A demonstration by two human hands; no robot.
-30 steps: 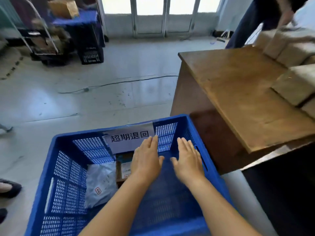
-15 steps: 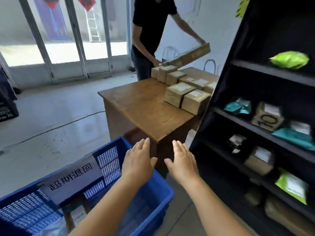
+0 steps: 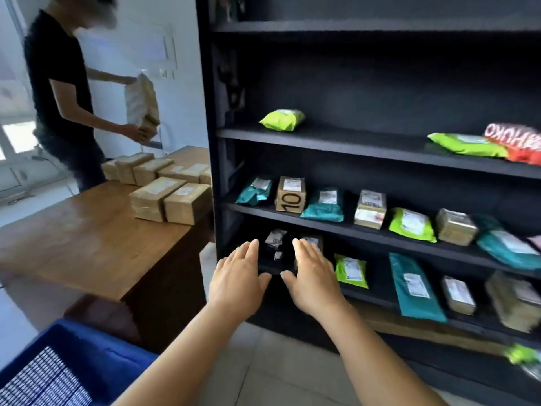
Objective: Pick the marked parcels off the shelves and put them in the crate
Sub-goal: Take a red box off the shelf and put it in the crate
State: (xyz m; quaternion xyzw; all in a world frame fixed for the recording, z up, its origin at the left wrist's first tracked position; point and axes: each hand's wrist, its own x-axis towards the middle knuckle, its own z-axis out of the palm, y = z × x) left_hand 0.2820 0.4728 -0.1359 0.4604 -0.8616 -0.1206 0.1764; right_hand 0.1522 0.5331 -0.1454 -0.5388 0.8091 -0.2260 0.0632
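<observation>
A black shelf unit (image 3: 366, 143) fills the right side, stocked with parcels: green and teal bags, brown boxes, and a box marked "10" (image 3: 290, 194). My left hand (image 3: 237, 278) and my right hand (image 3: 313, 275) are stretched out flat, side by side, fingers apart, holding nothing. They hover in front of the left end of a lower shelf, where a small black parcel (image 3: 275, 244) lies between them. A brown box (image 3: 313, 241) sits partly hidden behind my right fingers. The blue crate (image 3: 96, 356) shows only a corner at the bottom left.
A wooden table (image 3: 96, 238) stands left of the shelves with several brown boxes (image 3: 172, 197) stacked on it. A person in a black shirt (image 3: 61, 98) stands behind it, holding a long parcel (image 3: 142, 105). Pale floor tiles (image 3: 275, 367) lie below my arms.
My view has swung from the crate up and right to the shelves. Both empty hands moved from over the crate to the lower shelf's left end.
</observation>
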